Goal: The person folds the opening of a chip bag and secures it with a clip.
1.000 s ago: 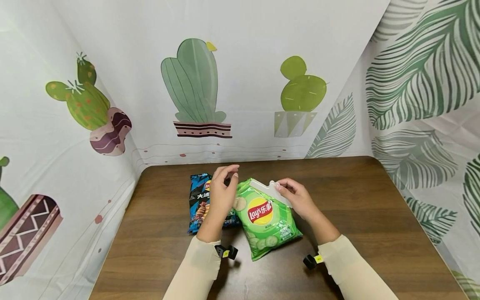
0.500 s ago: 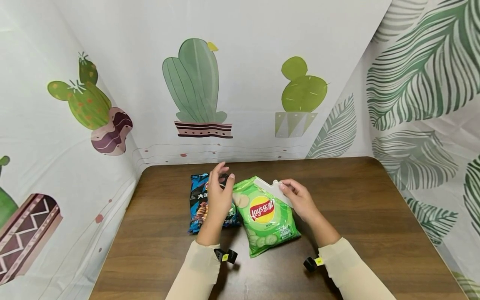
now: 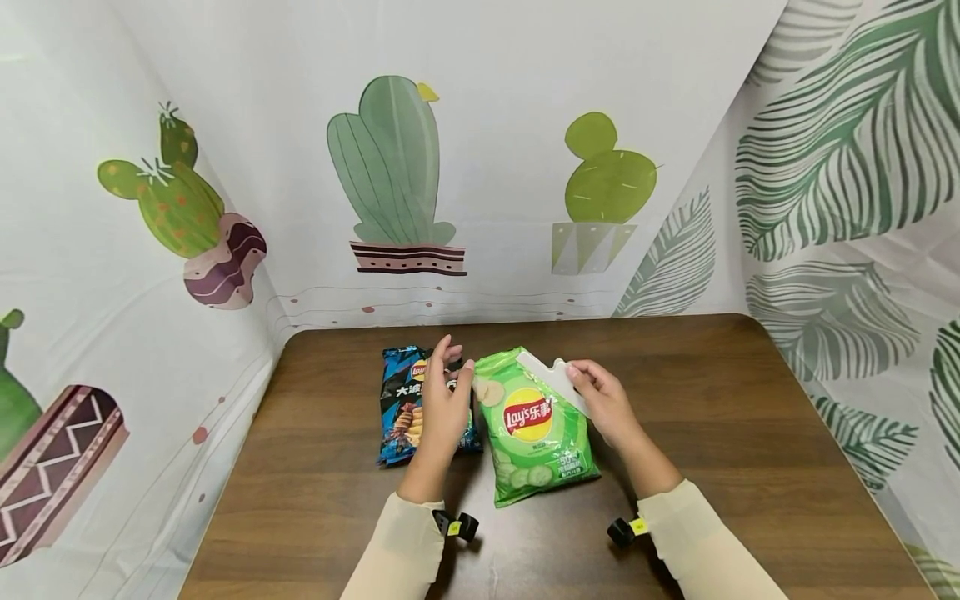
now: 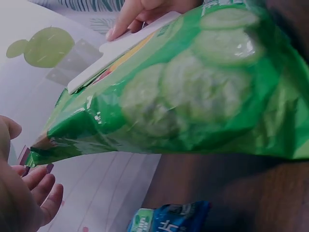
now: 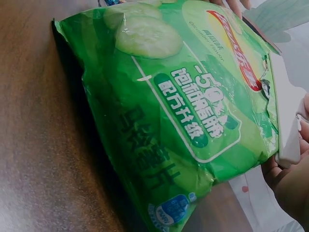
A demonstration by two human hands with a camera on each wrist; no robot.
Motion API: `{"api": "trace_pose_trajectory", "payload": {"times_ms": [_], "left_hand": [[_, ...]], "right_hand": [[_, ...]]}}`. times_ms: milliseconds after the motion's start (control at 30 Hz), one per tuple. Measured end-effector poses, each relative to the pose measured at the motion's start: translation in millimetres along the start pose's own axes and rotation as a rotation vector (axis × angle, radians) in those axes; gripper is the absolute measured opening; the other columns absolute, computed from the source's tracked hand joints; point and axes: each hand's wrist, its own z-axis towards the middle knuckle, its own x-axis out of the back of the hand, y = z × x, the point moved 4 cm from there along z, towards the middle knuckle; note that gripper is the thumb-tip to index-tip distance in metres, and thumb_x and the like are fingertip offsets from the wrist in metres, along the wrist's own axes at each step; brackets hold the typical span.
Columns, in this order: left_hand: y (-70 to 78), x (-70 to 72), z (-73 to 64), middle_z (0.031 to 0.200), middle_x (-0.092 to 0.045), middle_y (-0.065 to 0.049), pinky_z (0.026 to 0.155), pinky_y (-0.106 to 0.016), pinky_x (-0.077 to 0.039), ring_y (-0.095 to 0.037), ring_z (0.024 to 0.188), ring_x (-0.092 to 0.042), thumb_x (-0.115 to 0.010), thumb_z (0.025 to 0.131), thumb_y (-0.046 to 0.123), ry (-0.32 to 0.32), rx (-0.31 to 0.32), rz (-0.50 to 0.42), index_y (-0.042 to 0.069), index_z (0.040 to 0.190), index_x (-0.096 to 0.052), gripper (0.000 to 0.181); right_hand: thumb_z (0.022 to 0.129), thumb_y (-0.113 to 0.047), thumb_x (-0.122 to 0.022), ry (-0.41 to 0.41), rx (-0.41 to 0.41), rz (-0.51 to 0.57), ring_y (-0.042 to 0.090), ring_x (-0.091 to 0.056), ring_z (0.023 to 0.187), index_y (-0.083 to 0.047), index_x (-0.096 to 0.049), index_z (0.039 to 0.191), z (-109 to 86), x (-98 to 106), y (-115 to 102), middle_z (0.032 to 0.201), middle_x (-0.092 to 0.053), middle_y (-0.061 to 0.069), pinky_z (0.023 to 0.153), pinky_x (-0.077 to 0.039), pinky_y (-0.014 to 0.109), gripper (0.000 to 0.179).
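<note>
In the head view a green Lay's chip bag (image 3: 534, 433) is tilted, its top end raised above the table. A white bag clip (image 3: 557, 379) lies across its upper right corner. My right hand (image 3: 609, 406) pinches the clip between thumb and fingers, at the right edge of the right wrist view. My left hand (image 3: 446, 402) is by the bag's upper left corner, fingers loosely bent and thumb apart. In the left wrist view that corner lies between the left thumb and fingers (image 4: 41, 191); whether they touch it, I cannot tell.
A blue and black Lay's bag (image 3: 397, 421) lies flat on the brown wooden table (image 3: 315, 492), partly under my left hand. Behind the table hangs a white cloth (image 3: 495, 167) printed with cacti and leaves. Both wrists carry small black cameras.
The green bag has turned slightly more upright and its lower end has shifted up and left. My left hand drew away from the corner, then came back. The right hand keeps the clip, moving slightly right.
</note>
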Motion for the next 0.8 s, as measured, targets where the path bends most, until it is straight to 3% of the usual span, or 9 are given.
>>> {"api": "trace_pose_trajectory", "payload": {"times_ms": [400, 800], "left_hand": [[-14.0, -12.3, -13.6, 0.154, -0.045, -0.004, 0.111, -0.048, -0.044, -0.022, 0.137, -0.049, -0.054, 0.105, 0.038, -0.054, 0.087, -0.008, 0.036, 0.157, -0.03, 0.058], [-24.4, -27.9, -29.2, 0.15, -0.048, -0.004, 0.111, -0.044, -0.046, -0.022, 0.138, -0.05, -0.057, 0.103, 0.034, -0.082, 0.099, -0.014, 0.026, 0.159, -0.03, 0.063]], "right_hand": [[0.104, -0.029, -0.057, 0.015, -0.048, 0.054, 0.005, -0.06, 0.073, 0.003, -0.064, 0.121, -0.5, 4.3, 5.4, 0.083, -0.064, -0.014, 0.064, -0.051, 0.021, 0.037], [0.105, -0.025, -0.056, 0.061, -0.06, 0.132, 0.004, -0.061, 0.075, 0.008, -0.062, 0.121, 0.5, 7.8, 11.7, 0.085, -0.068, -0.015, 0.067, -0.052, 0.021, 0.037]]}}
